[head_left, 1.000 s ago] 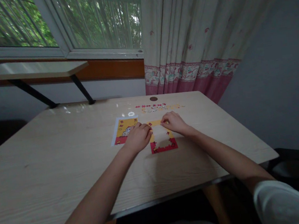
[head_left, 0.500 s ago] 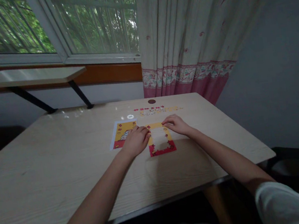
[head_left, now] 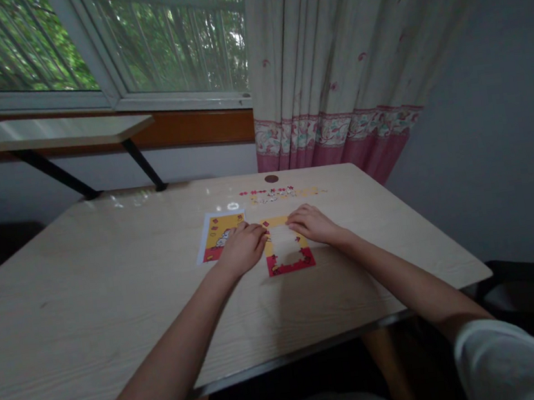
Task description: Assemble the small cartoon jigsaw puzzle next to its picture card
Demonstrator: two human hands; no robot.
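A jigsaw puzzle (head_left: 291, 267) lies on the table as a joined border, yellow above and red below, around a bare middle with a notched inner edge. My left hand (head_left: 244, 248) rests at its left side, fingers curled together against the upper left edge. Over the upper right part is my right hand (head_left: 313, 223), thumb and fingers closed in a pinch at the inner top edge. Anything between those fingertips is hidden or too small to make out. Partly under my left hand lies a reference picture (head_left: 221, 226), yellow and red with a white figure and a pale margin.
Loose red puzzle pieces (head_left: 266, 191) lie in a row farther back, with yellow and white pieces (head_left: 290, 194) just in front of them. A dark round disc (head_left: 271, 178) sits near the table's (head_left: 127, 295) back edge. A raised shelf (head_left: 59, 131) stands at the back left.
My right hand has shifted slightly left, its fingertips now farther in along the top of the border. My left hand stays about where it was.
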